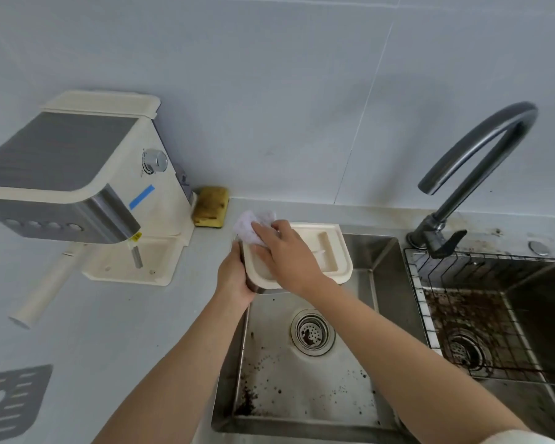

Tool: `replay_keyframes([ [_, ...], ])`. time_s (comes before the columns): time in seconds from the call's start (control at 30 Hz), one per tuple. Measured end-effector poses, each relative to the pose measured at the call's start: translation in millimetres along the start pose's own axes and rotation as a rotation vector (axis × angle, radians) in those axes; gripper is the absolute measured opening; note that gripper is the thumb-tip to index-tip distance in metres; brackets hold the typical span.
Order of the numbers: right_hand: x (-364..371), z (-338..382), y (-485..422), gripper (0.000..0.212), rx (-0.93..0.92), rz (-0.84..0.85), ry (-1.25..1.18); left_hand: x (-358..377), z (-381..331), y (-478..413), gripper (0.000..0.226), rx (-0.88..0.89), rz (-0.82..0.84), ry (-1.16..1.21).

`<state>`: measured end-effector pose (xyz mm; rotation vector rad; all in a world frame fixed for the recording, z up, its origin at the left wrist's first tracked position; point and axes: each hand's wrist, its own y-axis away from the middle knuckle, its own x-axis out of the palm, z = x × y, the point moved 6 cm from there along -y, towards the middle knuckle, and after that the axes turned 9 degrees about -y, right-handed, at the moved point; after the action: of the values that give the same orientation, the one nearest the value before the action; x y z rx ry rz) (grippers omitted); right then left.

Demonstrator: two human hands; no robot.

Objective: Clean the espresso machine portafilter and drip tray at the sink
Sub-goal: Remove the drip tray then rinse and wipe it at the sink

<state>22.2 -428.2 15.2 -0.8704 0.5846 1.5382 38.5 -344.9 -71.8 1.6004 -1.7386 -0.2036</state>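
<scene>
Drip tray (321, 251) – cream plastic, pulled out of the espresso machine (77, 174) – is held level over the back left corner of the left sink basin (375, 261), partly above the counter edge. It is gripped at its near left end by the left hand (234, 277), whose fingers are wrapped under the rim, with something dark half hidden below the palm that cannot be identified. A bunched pale cloth (250, 224) is pressed against the tray's far left corner by the right hand (285, 254); its fingers are bent over the wad and clamp it, so neither hand is free.

Wiping of the tray is judged to be under way. The tray's visible surface looks clean and no water is seen running from the faucet (481, 149), so a drying or final wipe is likely. Its slotted grey grille (10, 402) lies apart on the counter at the near left and is not yet refitted. A cream handle (42, 283) juts from beneath the machine – possibly the portafilter, though its head is hidden, so whether it has been cleaned cannot be told. Coffee grounds are scattered across the left basin floor, and darker residue is seen under the wire rack (430, 315) in the right basin.
</scene>
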Motion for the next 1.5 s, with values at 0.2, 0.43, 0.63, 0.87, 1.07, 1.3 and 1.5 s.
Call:
replay_keyframes([
  [0.2,3,10,18,0.042,-0.089,0.087,0.083,-4,-4,6,0.024,0.026,0.017,-0.131],
  [0.43,0,12,45,0.035,-0.23,0.202,0.1,-13,-3,0,0.049,-0.155,0.042,0.13],
  [0.63,-8,-15,49,0.041,-0.111,0.227,0.131,-29,-2,-5,0.047,-0.104,-0.049,0.136],
  [0.87,-28,-34,45,0.038,0.079,0.119,-0.106,-36,-7,-1,0.036,-0.032,-0.126,0.015],
  [1.07,-34,-5,22,0.036,0.121,-0.126,-0.178,-17,4,10,0.032,-0.037,-0.106,-0.014],
  [1.3,-8,15,5,0.045,-0.013,-0.039,0.147,-5,7,16,0.032,0.028,-0.019,-0.014],
  [1.5,-12,-1,0,0.046,0.022,-0.02,0.264,-17,8,16,0.032,-0.038,-0.123,-0.018],
])
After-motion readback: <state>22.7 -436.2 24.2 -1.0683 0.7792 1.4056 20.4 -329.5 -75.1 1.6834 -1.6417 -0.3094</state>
